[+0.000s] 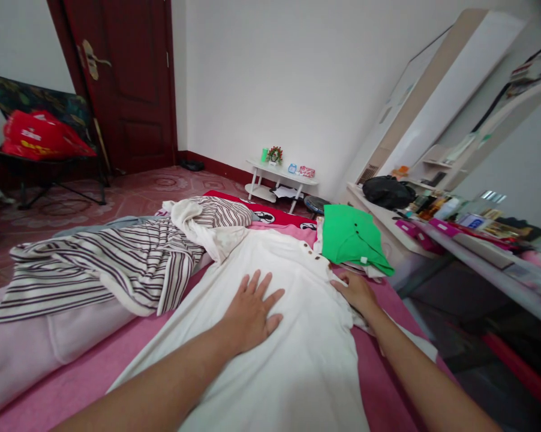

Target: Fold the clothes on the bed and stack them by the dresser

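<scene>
A white button-front shirt (292, 354) lies spread flat on a pink bed cover (77, 378). My left hand (250, 309) rests palm down on the shirt's chest, fingers spread and holding nothing. My right hand (355, 291) sits at the shirt's right edge near the sleeve, fingers curled on the white fabric. Small brown buttons (313, 255) show near the collar just beyond both hands.
A striped garment pile (117, 264) lies left of the shirt. A folded green shirt (354, 237) sits at the far right of the bed. Beyond are a small white table (279, 177), a cluttered dresser (454, 228), a dark red door (126, 78) and a chair with a red bag (41, 138).
</scene>
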### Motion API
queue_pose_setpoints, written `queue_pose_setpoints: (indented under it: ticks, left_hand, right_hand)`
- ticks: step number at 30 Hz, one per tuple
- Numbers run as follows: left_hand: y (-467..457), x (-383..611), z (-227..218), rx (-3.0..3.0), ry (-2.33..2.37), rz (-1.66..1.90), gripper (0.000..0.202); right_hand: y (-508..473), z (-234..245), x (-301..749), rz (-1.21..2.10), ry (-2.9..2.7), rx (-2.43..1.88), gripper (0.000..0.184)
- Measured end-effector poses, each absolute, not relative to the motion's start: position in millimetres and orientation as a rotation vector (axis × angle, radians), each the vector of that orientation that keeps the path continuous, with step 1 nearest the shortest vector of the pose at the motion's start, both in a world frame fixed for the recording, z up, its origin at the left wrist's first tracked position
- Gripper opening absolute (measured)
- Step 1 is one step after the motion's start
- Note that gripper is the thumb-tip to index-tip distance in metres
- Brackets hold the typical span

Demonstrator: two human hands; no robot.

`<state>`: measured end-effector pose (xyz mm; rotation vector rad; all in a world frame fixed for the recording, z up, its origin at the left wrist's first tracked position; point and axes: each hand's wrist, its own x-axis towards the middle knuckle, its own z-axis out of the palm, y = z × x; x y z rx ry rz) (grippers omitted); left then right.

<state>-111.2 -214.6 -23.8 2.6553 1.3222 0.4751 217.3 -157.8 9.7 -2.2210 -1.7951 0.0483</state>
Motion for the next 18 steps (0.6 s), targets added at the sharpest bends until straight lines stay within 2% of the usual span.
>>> queue_pose_setpoints:
  ticks: [4,8,11,15,18]
  left_hand:
    - [-214.6,-111.6,-22.4,2.673,1.318,0.47,0.057]
    - [-214.8,-113.7,-19.1,2.672,1.308,0.436,0.056]
    - [-214.9,-114.8,-19.0,2.666,1.302,0.424,0.057]
    - [-214.5,-114.2,-22.7,2.668,1.296,0.426,0.058]
    - [-213.9,-113.0,-25.0,2.669,1.299,0.424,0.058]
  right_hand:
    - [-169.4,3.3,237.9,-0.118,-1.66,-2.397,0.024]
    - [-177.2,10.7,227.8,-0.275,-1.707,-2.332,0.017]
    - [-197.0,17.4,206.6,-0.313,-1.897,-2.072,0.036]
    - [-257.9,21.7,185.4,0.088,-2.226,-1.702,0.039]
    - [-314.2,22.2,183.8,0.392,-2.325,-1.603,0.046]
